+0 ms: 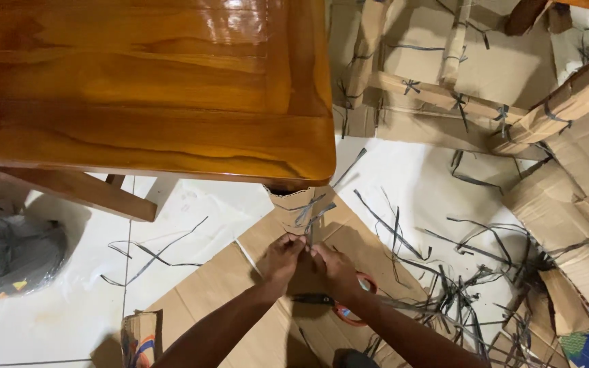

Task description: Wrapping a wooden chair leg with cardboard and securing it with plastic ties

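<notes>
My left hand [282, 260] and right hand [335, 270] are pressed close together, fingertips meeting and pinched on a thin grey strap [310, 221] that runs up from them to the cardboard-wrapped table leg [293, 202] just above. The right hand also has orange-handled scissors [349, 310] hooked beneath it, the dark blades pointing left under my wrists. Both hands hover over a flattened cardboard sheet [213, 286] on the white floor. Above the leg spreads the glossy wooden table top [138, 82]. To the right of my hands lies a tangle of cut grey straps [458, 286], and farther right, more cardboard-wrapped pieces [567, 218].
</notes>
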